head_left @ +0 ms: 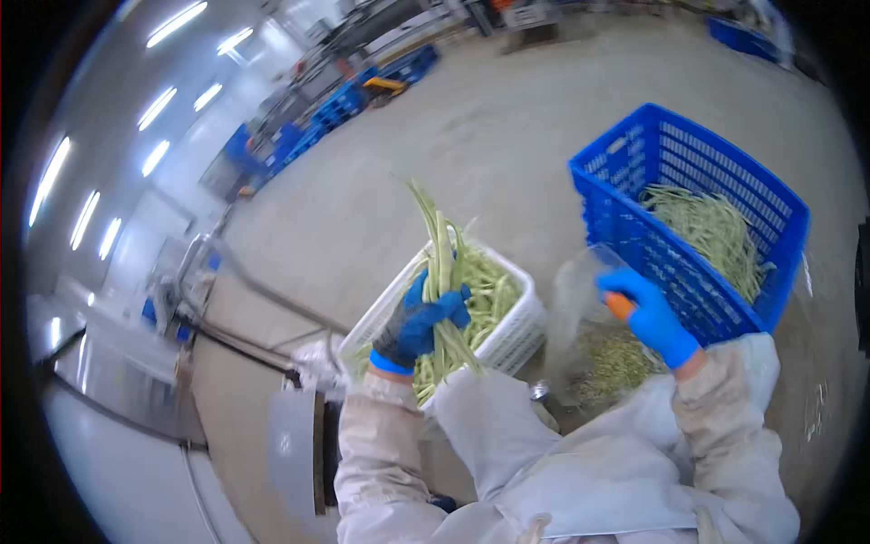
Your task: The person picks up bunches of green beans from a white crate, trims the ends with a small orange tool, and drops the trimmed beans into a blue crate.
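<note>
Long green beans [441, 263] stand upright in a bunch, wrapped by the blue-gloved fingers of my left hand [421, 322]. Below it, a white basket [517, 337] holds more green beans. My right hand [651, 317], in a blue glove, is closed around an orange handle [620, 306]; any blade on it cannot be made out. Beneath my right hand lie small green bits [616, 363] beside clear plastic [571, 317]. A large blue crate [698, 249] with beans [711, 231] inside stands just beyond my right hand.
A metal rail [263, 286] runs at the left, near a grey box [294, 444]. Blue crates or pallets [340, 107] line the far left, with a yellow object [385, 85] among them. Another blue crate [741, 38] is at the far right.
</note>
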